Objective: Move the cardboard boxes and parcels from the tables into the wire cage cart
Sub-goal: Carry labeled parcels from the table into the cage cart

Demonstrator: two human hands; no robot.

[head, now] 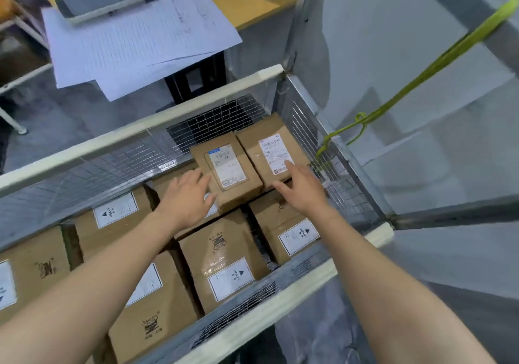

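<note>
Cardboard parcel point(229, 176), long axis running front-to-back, left hand point(186, 195) alongside

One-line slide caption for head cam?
Open left hand at one small box, open right hand at the box beside it, both atop larger boxes in the wire cart.

Head view, steeply down, close above cart point(179, 119).

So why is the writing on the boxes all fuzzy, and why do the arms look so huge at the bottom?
In the head view the label on the small box is soft, perhaps from camera motion; also in the head view, the wide-angle lens swells the forearms near the bottom edge, while the left hand and right hand farther off look small.
</note>
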